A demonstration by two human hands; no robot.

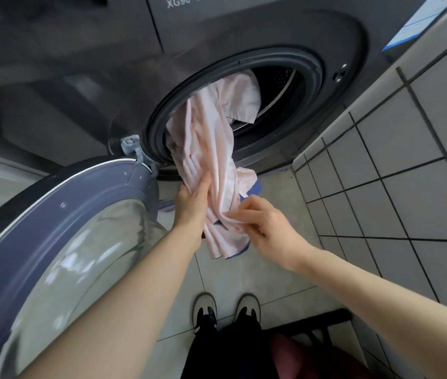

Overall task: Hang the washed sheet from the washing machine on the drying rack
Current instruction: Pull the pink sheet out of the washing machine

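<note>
My left hand [192, 201] and right hand [266, 225] both grip the damp pale-pink cotton sheet [211, 143], half out of the grey front-loading washing machine [244, 31] ahead of my fingers; hanging remains undone.

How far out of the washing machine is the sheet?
Partly out. The sheet hangs from the drum, its lower end held by the left hand and right hand.

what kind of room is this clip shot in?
Probably a home laundry corner or bathroom: a front-loading washing machine with its door swung open, a pink sheet trailing out of the drum, and a tiled wall and floor.
</note>
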